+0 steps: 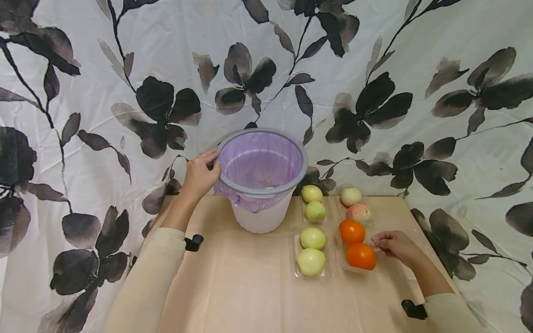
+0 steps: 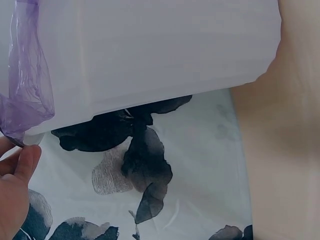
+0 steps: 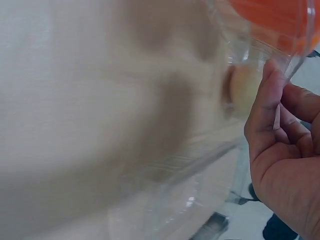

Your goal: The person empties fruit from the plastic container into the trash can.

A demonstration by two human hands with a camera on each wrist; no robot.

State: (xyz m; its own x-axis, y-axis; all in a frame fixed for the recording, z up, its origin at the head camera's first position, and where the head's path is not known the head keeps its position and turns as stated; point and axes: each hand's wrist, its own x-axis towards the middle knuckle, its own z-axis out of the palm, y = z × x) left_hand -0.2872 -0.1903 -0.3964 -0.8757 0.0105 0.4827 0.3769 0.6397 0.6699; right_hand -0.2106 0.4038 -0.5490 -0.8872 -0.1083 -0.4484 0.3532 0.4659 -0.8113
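Note:
My left hand (image 1: 201, 175) grips the grey rim of a white bin (image 1: 261, 219) on its left side. A purple bag (image 1: 260, 159) lines the bin and folds out over its rim; in the left wrist view, fingers and thumb meet at the bin's edge by the bag (image 2: 31, 65). My right hand (image 1: 397, 247) pinches the edge of a clear plastic tray (image 3: 255, 44) between thumb and fingers. Two round orange fruits (image 1: 361, 256) sit in that tray, which looks raised and tilted in the right wrist view.
Left of the orange fruits, several yellow-green fruits (image 1: 312, 238) stand in clear trays. Behind them lie a pinkish peach-like fruit (image 1: 359, 213) and a pale round one (image 1: 351, 196). A floral cloth (image 1: 258, 27) hangs behind the table (image 1: 250, 286). Something small and yellowish (image 1: 269, 188) shows inside the bin.

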